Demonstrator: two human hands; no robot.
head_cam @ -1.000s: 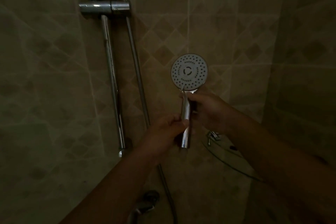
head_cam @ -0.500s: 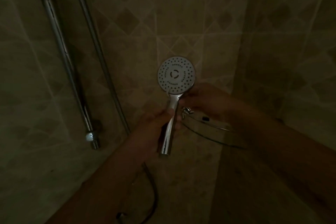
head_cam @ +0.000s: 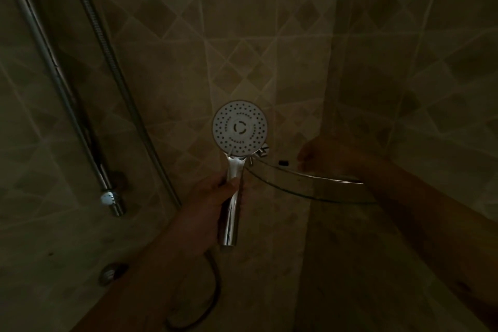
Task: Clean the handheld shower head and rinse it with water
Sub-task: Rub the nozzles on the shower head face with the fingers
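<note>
Meanwhile your left hand point(head_cam: 207, 202) gripped the round white chrome-handled shower head point(head_cam: 239, 128) upright; your right hand point(head_cam: 327, 155) hovered over the corner glass shelf point(head_cam: 323, 183), its grasp perhaps loose, too dark to tell

The left hand point(head_cam: 213, 197) is raised at centre, fingers curled round a chrome handle point(head_cam: 231, 210), forearm running down-left; the right hand point(head_cam: 323, 153) reaches forward (too dark to read its fingers), its forearm stretching back toward lower right.
</note>
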